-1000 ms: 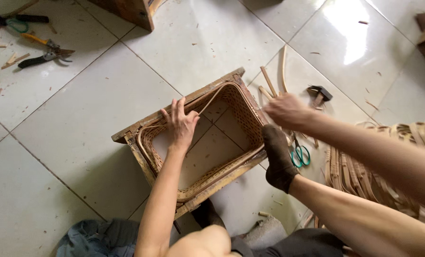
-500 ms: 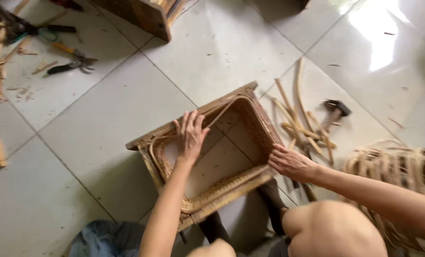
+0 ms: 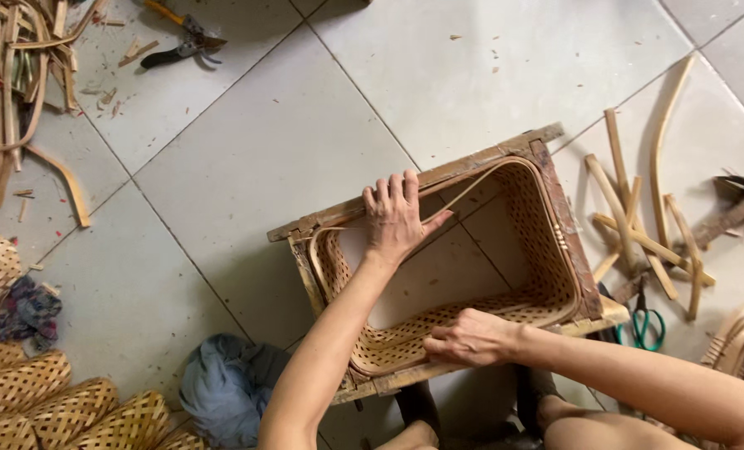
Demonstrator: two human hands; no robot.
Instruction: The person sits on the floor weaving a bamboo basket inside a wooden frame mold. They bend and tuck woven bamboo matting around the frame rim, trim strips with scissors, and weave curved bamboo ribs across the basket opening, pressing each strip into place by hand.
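A woven rattan basket sits inside a rough wooden frame on the tiled floor. My left hand rests on the far rim, fingers spread, pressing a thin cane strip against the edge with the thumb. My right hand lies on the near rim, fingers pinched on the woven wall there. Both forearms reach in from the bottom of the view, and dark socked feet show under the frame.
Loose cane pieces, a hammer and green-handled scissors lie right of the frame. Pliers and cane scraps are at the top left. Woven baskets and a blue-grey cloth sit at the bottom left.
My right hand came from the cane pieces at the right onto the basket's near rim. The left hand stayed on the far rim. The view moved closer and shifted.
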